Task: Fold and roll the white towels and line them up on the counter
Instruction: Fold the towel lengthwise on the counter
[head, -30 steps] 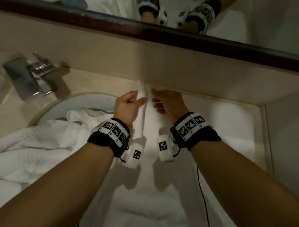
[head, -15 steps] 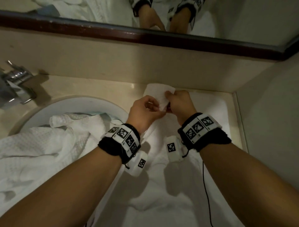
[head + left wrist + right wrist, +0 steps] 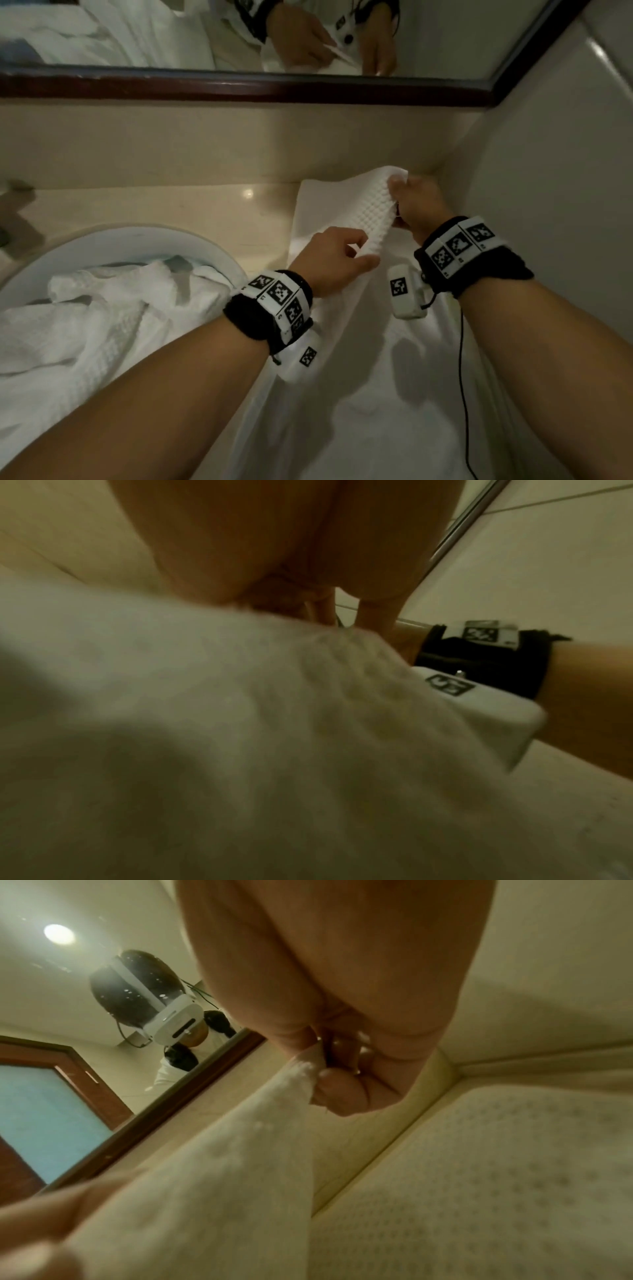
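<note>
A white waffle-weave towel (image 3: 376, 394) lies spread on the beige counter (image 3: 205, 212) by the right wall, running toward me. Its far end is lifted off the counter. My left hand (image 3: 356, 255) pinches that raised edge at its near part. My right hand (image 3: 397, 202) grips the same edge further back, near the wall corner, with fingers curled round the fabric (image 3: 301, 1074). The stretch of towel (image 3: 373, 212) between the two hands stands up as a taut flap. In the left wrist view the towel (image 3: 274, 737) fills the frame, blurred.
A round white sink (image 3: 120, 243) at the left holds a crumpled pile of more white towels (image 3: 85, 325). A dark-framed mirror (image 3: 239, 85) runs along the back above the splashback. The tiled wall (image 3: 548, 205) bounds the counter on the right. A black cable (image 3: 462, 377) hangs from my right wrist.
Both hands have moved right and apart along the towel's far edge. The small pinched corner from before has opened into a wider raised flap. The head view has swung right, away from the tap.
</note>
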Demonstrator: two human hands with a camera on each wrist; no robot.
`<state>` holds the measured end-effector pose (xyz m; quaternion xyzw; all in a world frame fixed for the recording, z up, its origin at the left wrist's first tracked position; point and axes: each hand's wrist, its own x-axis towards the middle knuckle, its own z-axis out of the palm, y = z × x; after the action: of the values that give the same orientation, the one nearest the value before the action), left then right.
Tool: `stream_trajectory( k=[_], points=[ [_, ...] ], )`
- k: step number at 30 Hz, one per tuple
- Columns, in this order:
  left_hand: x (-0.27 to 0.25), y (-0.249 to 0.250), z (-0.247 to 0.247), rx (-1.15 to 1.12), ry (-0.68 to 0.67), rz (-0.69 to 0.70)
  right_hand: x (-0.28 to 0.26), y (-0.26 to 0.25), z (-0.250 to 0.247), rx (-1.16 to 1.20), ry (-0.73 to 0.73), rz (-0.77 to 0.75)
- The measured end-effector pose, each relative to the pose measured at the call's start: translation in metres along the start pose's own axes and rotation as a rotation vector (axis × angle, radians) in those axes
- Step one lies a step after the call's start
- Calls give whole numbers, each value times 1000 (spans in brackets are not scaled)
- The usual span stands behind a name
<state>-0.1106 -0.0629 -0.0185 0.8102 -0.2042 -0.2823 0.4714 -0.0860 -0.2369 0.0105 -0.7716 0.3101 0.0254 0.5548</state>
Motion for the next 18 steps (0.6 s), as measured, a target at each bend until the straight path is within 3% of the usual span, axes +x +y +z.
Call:
stream_trajectory(
  k=[10,18],
  points=[
    [56,24,67,-237,-17,-79,53,16,-58,-387,97,93],
    [80,4,95,-426,-61,-268,87,42,-56,-625,51,65]
  ],
)
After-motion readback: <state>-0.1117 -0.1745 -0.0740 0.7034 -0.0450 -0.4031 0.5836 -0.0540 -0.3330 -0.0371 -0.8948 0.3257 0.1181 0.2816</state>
